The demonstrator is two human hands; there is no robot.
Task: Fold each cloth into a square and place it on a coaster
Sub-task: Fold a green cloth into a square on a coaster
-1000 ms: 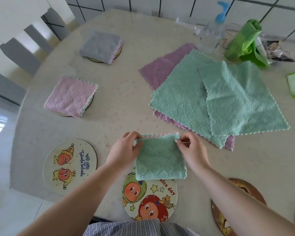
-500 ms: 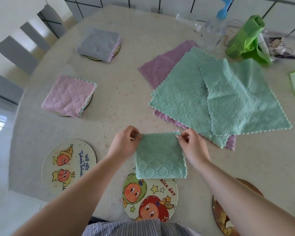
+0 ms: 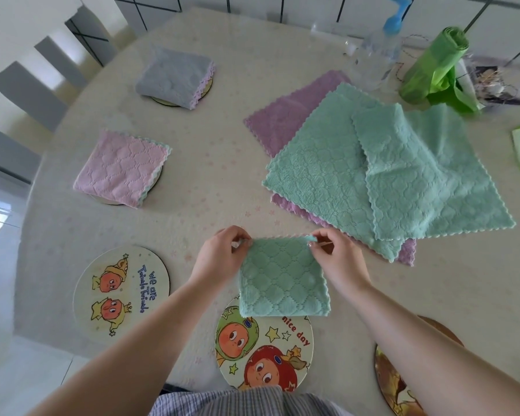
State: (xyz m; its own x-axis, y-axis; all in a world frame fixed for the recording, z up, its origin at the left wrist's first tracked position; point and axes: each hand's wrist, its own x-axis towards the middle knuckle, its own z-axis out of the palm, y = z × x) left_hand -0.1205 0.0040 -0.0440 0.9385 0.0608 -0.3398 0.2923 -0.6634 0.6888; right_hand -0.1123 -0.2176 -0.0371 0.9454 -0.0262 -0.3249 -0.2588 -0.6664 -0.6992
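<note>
The left hand (image 3: 219, 259) and right hand (image 3: 339, 262) each pinch a far corner of the folded green cloth (image 3: 282, 280), whose near edge overlaps the far rim of the cartoon coaster (image 3: 264, 352), which lies toward the person from both hands.

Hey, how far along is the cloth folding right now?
Done: the grey cloth and pink cloth sit folded on coasters. In hand: left hand and right hand pinch a folded green cloth over the cartoon coaster. Left: the unfolded pile.
</note>
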